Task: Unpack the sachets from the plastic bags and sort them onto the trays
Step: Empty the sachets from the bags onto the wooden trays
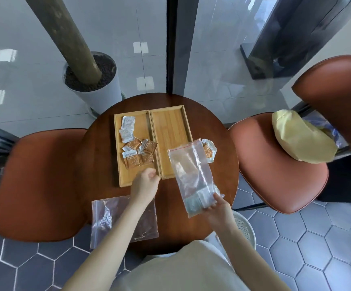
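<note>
Two bamboo trays lie side by side on the round table. The left tray [141, 120] holds several white and orange sachets [138, 148]. The right tray [170, 124] holds none. My right hand [217, 206] grips the bottom of a clear zip bag [191, 171], held tilted over the right tray's near end, with white sachets [197, 199] bunched at its lower end. My left hand [146, 183] hovers at the near edge of the left tray, fingers curled, nothing visible in it. A flat clear bag [107, 219] lies on the table's near left edge. One orange sachet [209, 151] lies right of the trays.
The dark round wooden table [99, 156] has brown padded chairs at left [38, 185] and right [275, 164]. A yellow pouch [300, 137] rests on the right chair. A potted trunk [90, 80] stands beyond the table by glass panes.
</note>
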A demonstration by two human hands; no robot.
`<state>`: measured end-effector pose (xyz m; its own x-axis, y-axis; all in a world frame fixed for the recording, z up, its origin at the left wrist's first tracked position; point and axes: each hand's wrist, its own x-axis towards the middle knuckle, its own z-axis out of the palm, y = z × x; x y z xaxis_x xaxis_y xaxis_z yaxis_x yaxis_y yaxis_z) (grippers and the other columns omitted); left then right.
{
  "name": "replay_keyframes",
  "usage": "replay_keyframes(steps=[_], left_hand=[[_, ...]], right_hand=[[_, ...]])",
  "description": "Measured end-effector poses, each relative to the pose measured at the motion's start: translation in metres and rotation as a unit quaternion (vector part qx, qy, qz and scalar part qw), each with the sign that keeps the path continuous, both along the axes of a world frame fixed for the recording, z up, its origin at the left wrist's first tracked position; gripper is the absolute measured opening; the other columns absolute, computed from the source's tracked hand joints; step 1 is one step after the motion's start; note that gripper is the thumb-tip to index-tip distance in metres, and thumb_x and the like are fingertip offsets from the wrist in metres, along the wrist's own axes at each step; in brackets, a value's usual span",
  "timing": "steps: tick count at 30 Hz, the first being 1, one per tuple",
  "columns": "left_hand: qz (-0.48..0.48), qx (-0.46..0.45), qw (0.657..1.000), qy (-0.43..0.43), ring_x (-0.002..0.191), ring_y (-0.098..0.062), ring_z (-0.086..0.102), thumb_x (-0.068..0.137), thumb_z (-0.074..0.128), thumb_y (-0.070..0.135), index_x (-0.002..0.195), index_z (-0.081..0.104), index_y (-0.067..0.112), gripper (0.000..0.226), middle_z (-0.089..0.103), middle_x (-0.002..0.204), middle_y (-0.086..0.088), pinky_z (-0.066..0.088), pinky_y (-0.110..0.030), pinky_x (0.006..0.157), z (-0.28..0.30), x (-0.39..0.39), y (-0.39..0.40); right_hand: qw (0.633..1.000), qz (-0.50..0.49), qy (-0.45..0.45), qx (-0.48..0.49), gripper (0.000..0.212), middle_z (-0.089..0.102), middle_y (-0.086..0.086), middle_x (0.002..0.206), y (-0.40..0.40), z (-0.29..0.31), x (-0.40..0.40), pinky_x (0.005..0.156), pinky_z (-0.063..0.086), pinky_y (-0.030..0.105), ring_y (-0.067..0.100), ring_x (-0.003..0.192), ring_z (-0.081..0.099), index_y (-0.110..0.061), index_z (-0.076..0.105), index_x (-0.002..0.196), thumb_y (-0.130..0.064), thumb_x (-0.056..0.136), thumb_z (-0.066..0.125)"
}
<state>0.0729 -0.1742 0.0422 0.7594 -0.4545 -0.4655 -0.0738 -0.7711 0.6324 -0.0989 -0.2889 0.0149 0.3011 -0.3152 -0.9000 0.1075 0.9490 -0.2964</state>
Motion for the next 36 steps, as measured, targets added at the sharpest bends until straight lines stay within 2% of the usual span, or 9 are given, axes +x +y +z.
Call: replay_keyframes(steps=[2,4,9,11,16,18,22,25,36], left_hand=[[-0.067,0.090,0.994,-0.021,0.130,-0.027,0.041,0.090,0.048,0.021,0.133,0.044,0.012,0.044,0.044,0.141,-0.012,0.037,-0.037,0.104,-0.024,-0.007,0.008],[-0.145,0.175,0.973,-0.038,0.143,-0.028,0.019,0.091,0.046,0.028,0.143,0.027,0.015,0.057,0.022,0.155,-0.011,0.027,-0.043,0.114,-0.041,-0.011,0.013],[-0.247,0.262,0.933,-0.012,0.147,-0.025,-0.002,0.092,0.042,0.035,0.147,0.006,0.013,0.070,-0.009,0.159,-0.009,0.017,-0.047,0.117,-0.060,-0.016,0.020],[-0.264,0.274,0.924,-0.033,0.147,-0.024,-0.002,0.092,0.043,0.035,0.147,0.006,0.013,0.070,-0.009,0.159,-0.008,0.016,-0.046,0.117,-0.061,-0.017,0.023],[-0.250,0.264,0.931,-0.018,0.147,-0.024,-0.003,0.093,0.040,0.032,0.147,0.006,0.014,0.066,-0.002,0.159,-0.007,0.013,-0.046,0.119,-0.059,-0.009,0.018],[-0.251,0.271,0.929,-0.015,0.147,-0.024,-0.003,0.093,0.040,0.032,0.147,0.007,0.014,0.066,-0.001,0.159,-0.008,0.013,-0.047,0.119,-0.058,-0.008,0.016],[-0.255,0.289,0.922,-0.023,0.147,-0.024,-0.002,0.093,0.041,0.033,0.147,0.011,0.015,0.064,-0.002,0.159,-0.009,0.015,-0.048,0.118,-0.058,-0.011,0.013],[-0.259,0.296,0.919,-0.029,0.147,-0.025,-0.001,0.093,0.042,0.034,0.146,0.015,0.015,0.062,-0.002,0.159,-0.009,0.017,-0.047,0.117,-0.058,-0.013,0.012],[-0.276,0.291,0.916,-0.031,0.147,-0.026,0.001,0.093,0.044,0.034,0.142,0.027,0.013,0.057,-0.002,0.159,-0.010,0.018,-0.049,0.117,-0.058,-0.010,0.016]], right_hand=[[1.000,-0.008,0.030,-0.001,0.039,0.058,0.014,0.095,-0.010,-0.002,0.012,0.105,0.039,0.043,0.027,0.086,0.057,0.002,0.042,0.130,-0.012,0.094,0.043],[0.998,-0.026,0.053,0.005,0.038,0.060,0.012,0.102,-0.020,0.001,0.028,0.092,0.045,0.040,0.029,0.098,0.059,-0.001,0.043,0.129,-0.012,0.093,0.046],[0.995,-0.060,0.078,0.002,0.040,0.058,0.016,0.123,-0.040,0.008,0.068,0.089,0.049,0.041,0.032,0.116,0.055,-0.004,0.043,0.129,-0.007,0.090,0.050],[0.995,-0.018,0.095,-0.025,0.037,0.053,0.019,0.131,-0.044,0.008,0.079,0.081,0.051,0.040,0.035,0.117,0.054,-0.001,0.044,0.128,-0.011,0.092,0.049],[0.995,-0.070,0.068,-0.022,0.011,0.057,0.007,0.087,-0.057,0.014,0.109,0.068,0.051,0.039,0.020,0.075,0.056,-0.007,0.051,0.103,-0.010,0.092,0.049],[0.995,-0.074,0.052,-0.029,0.012,0.057,0.010,0.102,-0.057,0.017,0.114,0.066,0.052,0.042,0.025,0.088,0.058,-0.007,0.053,0.103,-0.013,0.093,0.051],[0.997,-0.061,0.016,-0.042,0.024,0.058,0.011,0.097,-0.057,0.027,0.121,0.094,0.044,0.053,0.027,0.108,0.055,-0.005,0.054,0.116,-0.014,0.094,0.050],[0.998,-0.042,-0.017,-0.046,0.009,0.060,0.012,0.097,-0.056,0.036,0.126,0.100,0.042,0.055,0.028,0.114,0.055,-0.009,0.058,0.094,-0.017,0.091,0.056],[0.987,0.076,-0.088,-0.109,0.011,0.061,0.012,0.101,-0.060,0.066,0.138,0.101,0.044,0.050,0.030,0.103,0.060,-0.012,0.057,0.094,-0.017,0.095,0.048]])
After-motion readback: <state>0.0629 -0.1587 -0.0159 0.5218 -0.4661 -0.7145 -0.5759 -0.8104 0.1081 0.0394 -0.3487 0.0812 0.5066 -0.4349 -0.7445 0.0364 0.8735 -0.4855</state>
